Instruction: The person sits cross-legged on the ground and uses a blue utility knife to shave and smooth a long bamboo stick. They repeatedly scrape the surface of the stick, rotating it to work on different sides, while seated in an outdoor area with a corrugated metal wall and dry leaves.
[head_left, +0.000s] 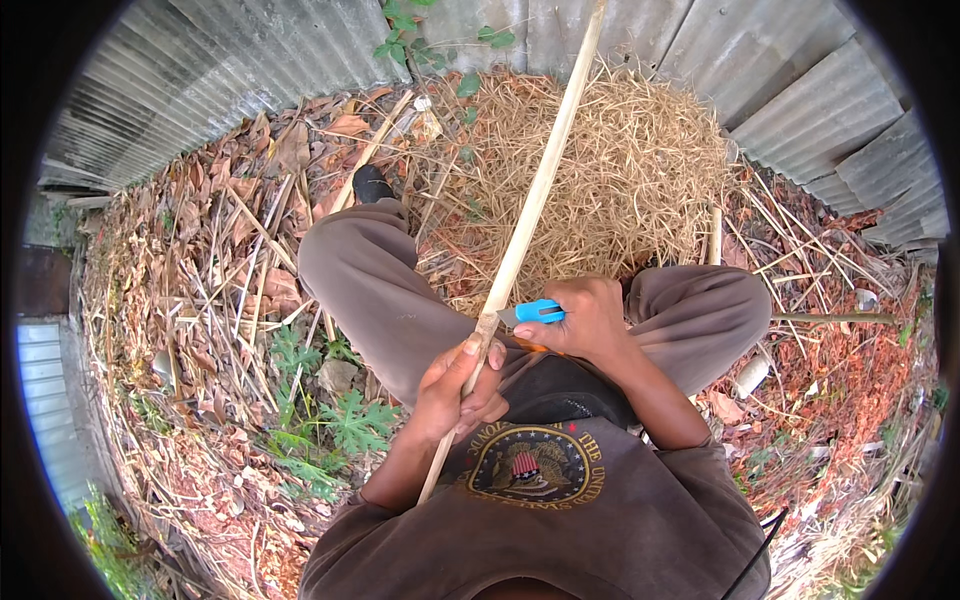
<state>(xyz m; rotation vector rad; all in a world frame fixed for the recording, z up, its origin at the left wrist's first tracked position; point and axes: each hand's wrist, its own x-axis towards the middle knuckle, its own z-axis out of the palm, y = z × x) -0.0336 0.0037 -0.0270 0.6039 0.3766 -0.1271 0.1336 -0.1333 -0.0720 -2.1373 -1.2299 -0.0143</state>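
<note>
A long pale bamboo strip point(535, 195) runs from my lap up toward the corrugated metal wall. My left hand point(455, 390) is closed around its lower part, thumb lying along the strip. My right hand point(590, 318) grips a knife with a blue handle point(535, 312), and the blade end meets the strip just above my left thumb. Both hands work over my grey-brown trousers point(370, 290), with my knees spread to either side.
A heap of dry straw point(640, 170) lies ahead. Dry leaves and cut bamboo slivers point(230, 260) cover the ground at left and right. Corrugated metal sheets point(200, 70) fence the area. Green weeds point(340, 420) grow at my lower left.
</note>
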